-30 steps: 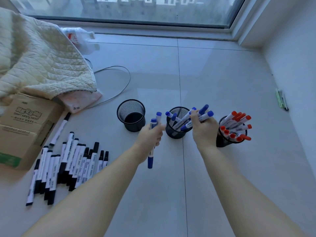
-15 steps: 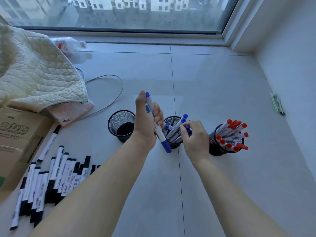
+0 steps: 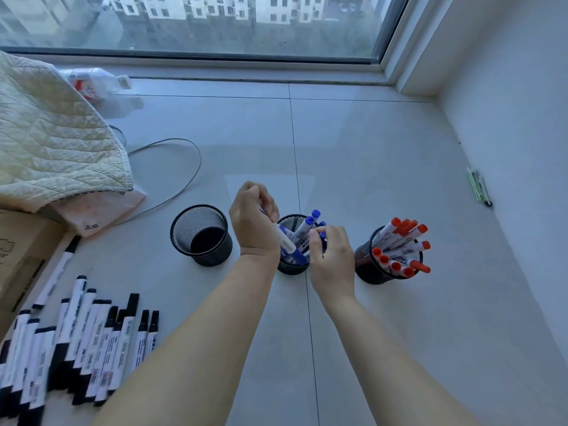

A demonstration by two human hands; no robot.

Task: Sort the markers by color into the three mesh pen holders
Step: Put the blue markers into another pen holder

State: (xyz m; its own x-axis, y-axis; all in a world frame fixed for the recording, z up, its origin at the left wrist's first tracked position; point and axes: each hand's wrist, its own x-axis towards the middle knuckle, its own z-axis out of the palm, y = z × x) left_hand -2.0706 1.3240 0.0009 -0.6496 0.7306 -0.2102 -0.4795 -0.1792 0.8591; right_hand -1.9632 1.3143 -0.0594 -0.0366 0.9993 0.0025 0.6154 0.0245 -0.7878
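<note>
Three black mesh pen holders stand in a row on the floor. The left holder point(image 3: 201, 235) has no markers in it. The middle holder point(image 3: 290, 267) contains several blue markers point(image 3: 309, 224). The right holder point(image 3: 373, 272) is full of red markers point(image 3: 402, 241). My left hand point(image 3: 253, 222) grips a blue marker point(image 3: 289, 245), its blue end pointing down into the middle holder. My right hand point(image 3: 333, 256) pinches the blue markers in the middle holder from the right side. A row of black markers point(image 3: 86, 339) lies on the floor at the lower left.
A quilted blanket point(image 3: 52, 139) and a cardboard box point(image 3: 18, 250) sit at the left. A grey cable point(image 3: 181, 186) loops on the tiles behind the holders. A plastic bottle point(image 3: 95, 83) lies near the window. A green pen point(image 3: 476, 187) lies by the right wall.
My left hand has tilted its blue marker downward and lowered it into the middle holder. My right hand stays at the blue markers in that holder.
</note>
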